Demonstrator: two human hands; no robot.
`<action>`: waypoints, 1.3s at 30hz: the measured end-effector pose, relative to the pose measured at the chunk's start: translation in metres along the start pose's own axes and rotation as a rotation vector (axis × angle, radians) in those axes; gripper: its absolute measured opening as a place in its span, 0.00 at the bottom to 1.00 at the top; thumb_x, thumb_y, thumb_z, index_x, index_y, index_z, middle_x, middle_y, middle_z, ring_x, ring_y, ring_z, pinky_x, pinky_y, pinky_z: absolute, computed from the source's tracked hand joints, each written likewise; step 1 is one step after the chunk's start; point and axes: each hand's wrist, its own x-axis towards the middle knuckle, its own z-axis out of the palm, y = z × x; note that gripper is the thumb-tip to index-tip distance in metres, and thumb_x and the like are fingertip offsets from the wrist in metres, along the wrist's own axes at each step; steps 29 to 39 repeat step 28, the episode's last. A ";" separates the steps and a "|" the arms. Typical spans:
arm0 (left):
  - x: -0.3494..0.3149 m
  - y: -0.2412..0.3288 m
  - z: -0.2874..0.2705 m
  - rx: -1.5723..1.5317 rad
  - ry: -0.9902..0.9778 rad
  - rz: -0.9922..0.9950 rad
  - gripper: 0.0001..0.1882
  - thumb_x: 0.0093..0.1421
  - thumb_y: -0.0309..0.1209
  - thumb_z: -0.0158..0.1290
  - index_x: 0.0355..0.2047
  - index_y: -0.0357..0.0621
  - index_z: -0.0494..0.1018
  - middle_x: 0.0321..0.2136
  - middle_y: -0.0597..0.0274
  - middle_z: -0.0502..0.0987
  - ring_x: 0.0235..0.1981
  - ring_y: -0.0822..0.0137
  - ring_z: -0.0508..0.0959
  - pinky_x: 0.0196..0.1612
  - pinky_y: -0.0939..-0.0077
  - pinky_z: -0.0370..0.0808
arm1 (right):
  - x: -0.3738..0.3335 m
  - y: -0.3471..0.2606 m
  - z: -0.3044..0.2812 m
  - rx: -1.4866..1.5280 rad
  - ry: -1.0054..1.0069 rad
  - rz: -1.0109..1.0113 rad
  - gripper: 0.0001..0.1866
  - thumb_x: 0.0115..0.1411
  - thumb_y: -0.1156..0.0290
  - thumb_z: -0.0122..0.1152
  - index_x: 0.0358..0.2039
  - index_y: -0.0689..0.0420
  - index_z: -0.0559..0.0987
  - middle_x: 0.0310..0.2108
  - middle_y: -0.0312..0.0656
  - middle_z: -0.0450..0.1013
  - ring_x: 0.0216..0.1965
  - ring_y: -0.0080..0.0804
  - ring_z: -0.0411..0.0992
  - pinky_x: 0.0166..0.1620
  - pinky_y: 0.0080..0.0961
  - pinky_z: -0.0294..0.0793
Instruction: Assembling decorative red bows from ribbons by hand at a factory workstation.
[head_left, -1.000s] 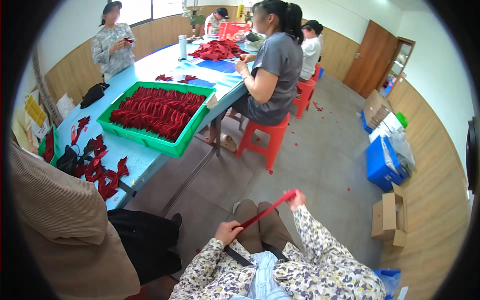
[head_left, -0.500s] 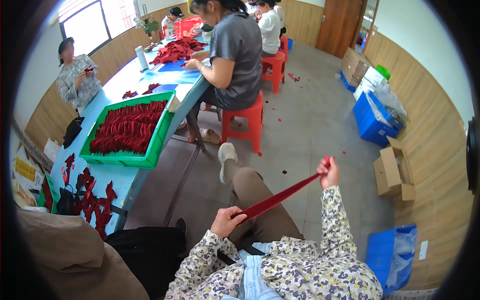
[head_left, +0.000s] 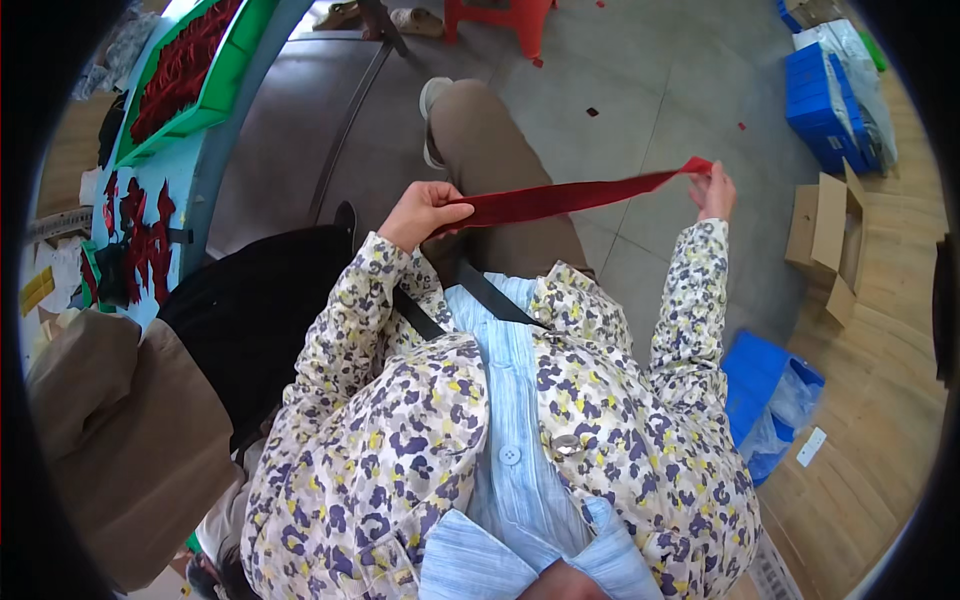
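A dark red velvet ribbon (head_left: pixel 560 203) stretches across in front of me, above my knee. My left hand (head_left: pixel 423 213) is closed on its left end, thumb on top. At the other end, my right hand (head_left: pixel 714 190) pinches the ribbon tip between thumb and fingers, where the strip folds over. The ribbon sags slightly and lies flat side up between the two hands.
To the left, a light blue table (head_left: pixel 190 190) holds a green tray (head_left: pixel 222 85) full of red bows, with loose red bows (head_left: pixel 150 240) nearby. A person in a brown top (head_left: pixel 150 440) sits close by. Rightward stand blue bins (head_left: pixel 820 100) and an open cardboard box (head_left: pixel 820 225).
The view has tipped down toward my lap. Both hands still hold the ribbon, which has gone from a steep slant to nearly level and shows more of its broad face.
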 end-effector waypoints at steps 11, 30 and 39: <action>0.011 -0.005 -0.015 -0.167 -0.200 0.041 0.05 0.54 0.26 0.56 0.28 0.37 0.73 0.23 0.70 0.75 0.24 0.83 0.72 0.28 0.88 0.67 | -0.211 -0.062 0.126 -0.415 -0.758 -0.924 0.12 0.53 0.75 0.59 0.39 0.58 0.76 0.38 0.42 0.73 0.35 0.33 0.73 0.36 0.25 0.73; -0.017 0.044 -0.018 -0.903 -0.061 0.328 0.08 0.57 0.29 0.53 0.37 0.42 0.70 0.27 0.69 0.74 0.26 0.78 0.73 0.30 0.87 0.68 | -0.215 -0.138 0.166 -0.388 -1.331 0.003 0.10 0.59 0.65 0.57 0.35 0.59 0.78 0.24 0.27 0.71 0.27 0.12 0.64 0.31 0.13 0.64; -0.017 0.044 -0.018 -0.903 -0.061 0.328 0.08 0.57 0.29 0.53 0.37 0.42 0.70 0.27 0.69 0.74 0.26 0.78 0.73 0.30 0.87 0.68 | -0.215 -0.138 0.166 -0.388 -1.331 0.003 0.10 0.59 0.65 0.57 0.35 0.59 0.78 0.24 0.27 0.71 0.27 0.12 0.64 0.31 0.13 0.64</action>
